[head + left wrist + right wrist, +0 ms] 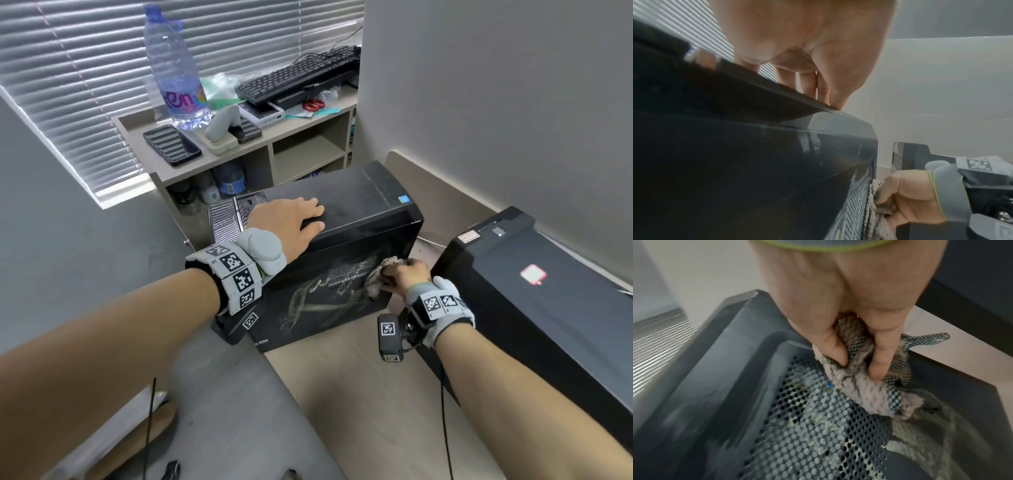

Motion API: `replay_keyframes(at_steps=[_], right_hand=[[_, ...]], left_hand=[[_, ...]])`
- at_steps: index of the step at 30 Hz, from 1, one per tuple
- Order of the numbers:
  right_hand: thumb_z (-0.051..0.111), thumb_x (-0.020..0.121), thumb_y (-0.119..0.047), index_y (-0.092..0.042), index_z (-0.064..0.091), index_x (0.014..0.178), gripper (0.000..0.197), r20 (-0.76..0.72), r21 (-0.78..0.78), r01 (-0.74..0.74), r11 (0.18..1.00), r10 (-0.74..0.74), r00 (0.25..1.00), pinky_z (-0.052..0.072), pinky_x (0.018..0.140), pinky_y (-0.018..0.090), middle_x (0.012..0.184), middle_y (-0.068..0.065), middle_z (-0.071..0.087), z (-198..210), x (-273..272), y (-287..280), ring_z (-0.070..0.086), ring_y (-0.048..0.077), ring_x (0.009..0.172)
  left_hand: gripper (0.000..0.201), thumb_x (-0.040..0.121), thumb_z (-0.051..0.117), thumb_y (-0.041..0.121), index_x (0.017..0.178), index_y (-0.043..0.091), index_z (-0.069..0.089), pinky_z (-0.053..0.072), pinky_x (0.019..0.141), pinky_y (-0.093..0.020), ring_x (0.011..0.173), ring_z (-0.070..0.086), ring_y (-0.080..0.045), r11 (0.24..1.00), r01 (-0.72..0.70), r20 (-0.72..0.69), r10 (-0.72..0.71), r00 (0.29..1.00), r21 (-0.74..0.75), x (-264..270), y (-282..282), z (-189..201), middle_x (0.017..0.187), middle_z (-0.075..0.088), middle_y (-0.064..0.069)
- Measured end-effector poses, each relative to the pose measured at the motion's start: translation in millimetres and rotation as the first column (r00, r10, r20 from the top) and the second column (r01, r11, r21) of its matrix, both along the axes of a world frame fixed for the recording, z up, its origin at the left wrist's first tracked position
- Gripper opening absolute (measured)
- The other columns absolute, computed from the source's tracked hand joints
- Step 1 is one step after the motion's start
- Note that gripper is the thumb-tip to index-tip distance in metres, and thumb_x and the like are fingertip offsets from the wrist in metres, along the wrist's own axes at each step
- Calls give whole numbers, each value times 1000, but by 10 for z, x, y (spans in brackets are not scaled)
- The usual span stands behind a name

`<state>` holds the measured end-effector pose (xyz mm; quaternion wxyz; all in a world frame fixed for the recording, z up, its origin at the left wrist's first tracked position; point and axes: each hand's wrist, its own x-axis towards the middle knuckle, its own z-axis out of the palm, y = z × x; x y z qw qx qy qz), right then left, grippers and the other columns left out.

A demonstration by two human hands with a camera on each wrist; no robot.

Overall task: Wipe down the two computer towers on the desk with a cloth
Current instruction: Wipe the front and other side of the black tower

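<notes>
Currently the right hand (406,274) holds a bunched grey cloth (378,279), its fingers curled round the fabric, and presses it against the side panel of the near computer tower (346,240), at the edge of the perforated vent (818,426). The left hand (291,222) lies flat with straight fingers on the top face of this tower and braces it. The tower stands on the tabletop (342,394) with its long axis running away from the person toward the wall. The side panel shows pale streaks that extend from the cloth back toward the person, so the remaining dirty area lies on the near side of the right hand. The second tower (548,291) stands just beside the right forearm, apart from the first, and is nearer to the right hand than to the left. It appears not yet wiped.
</notes>
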<state>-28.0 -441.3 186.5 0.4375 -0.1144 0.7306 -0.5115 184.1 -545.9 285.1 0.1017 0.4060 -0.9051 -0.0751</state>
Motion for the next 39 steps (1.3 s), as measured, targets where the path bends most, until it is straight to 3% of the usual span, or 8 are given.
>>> replay_keyframes(at_steps=[6, 8, 11, 16, 20, 23, 32, 39], right_hand=[[69, 72, -7, -15, 55, 78, 17, -238, -50, -52, 997, 39, 971, 57, 76, 49, 88, 16, 63, 325, -157, -16, 65, 33, 81], [72, 60, -23, -13, 56, 85, 32, -416, 43, -68, 997, 79, 906, 55, 82, 46, 94, 13, 65, 374, -186, 8, 65, 32, 88], [71, 73, -16, -4, 53, 107, 40, -544, 153, -60, 986, 135, 828, 46, 88, 35, 105, 12, 58, 251, -122, 39, 55, 27, 99], [74, 35, -43, -15, 50, 90, 67, -404, 205, -106, 973, 183, 896, 57, 76, 48, 96, 16, 66, -1043, -719, -249, 67, 38, 89], [75, 67, -15, -14, 52, 83, 28, -411, 86, -59, 995, 89, 907, 57, 78, 45, 92, 11, 65, 14, -201, -93, 66, 32, 85], [72, 66, -17, -12, 51, 93, 35, -546, 13, -22, 1000, 26, 837, 53, 82, 44, 97, 9, 61, 506, -112, -51, 61, 28, 89], [61, 71, -9, -8, 52, 83, 15, -136, 58, 38, 998, -29, 990, 55, 69, 61, 93, 27, 61, -851, -325, -202, 64, 47, 93], [59, 77, 7, -14, 47, 74, 24, -34, -77, -17, 997, 15, 999, 56, 69, 57, 85, 23, 60, -171, 232, -123, 63, 36, 78]], left_hand=[[39, 97, 46, 48, 133, 36, 55, 43, 103, -43, 135, 43, -7, 1000, 2, -33, -2, 999, 5, 25, 12, 0, 143, 48, 20], [38, 97, 46, 47, 133, 36, 55, 43, 104, -43, 136, 41, -6, 1000, 6, -37, -6, 999, 0, 31, 29, 0, 143, 48, 20], [38, 98, 46, 46, 134, 36, 54, 43, 104, -43, 136, 42, -7, 1000, 5, -31, -5, 1000, -5, 33, 43, -4, 143, 48, 20], [38, 98, 46, 46, 133, 35, 55, 42, 104, -46, 137, 41, -9, 1000, 5, -19, -5, 1000, 5, 1, 43, 12, 143, 48, 19], [39, 97, 47, 46, 133, 34, 55, 43, 103, -46, 136, 42, -9, 1000, 2, -24, -2, 1000, 12, 26, 34, -3, 143, 48, 18], [39, 98, 46, 47, 133, 35, 55, 44, 102, -46, 136, 42, -8, 1000, 13, -28, -13, 1000, 6, 20, 38, 7, 143, 48, 19], [38, 99, 44, 46, 134, 35, 53, 44, 103, -45, 137, 41, -9, 1000, 11, -1, -11, 1000, -10, 3, 53, 17, 144, 47, 19], [39, 98, 44, 46, 134, 36, 54, 42, 104, -42, 138, 39, -6, 1000, 18, -30, -18, 999, -9, 31, 28, 4, 144, 46, 20]])
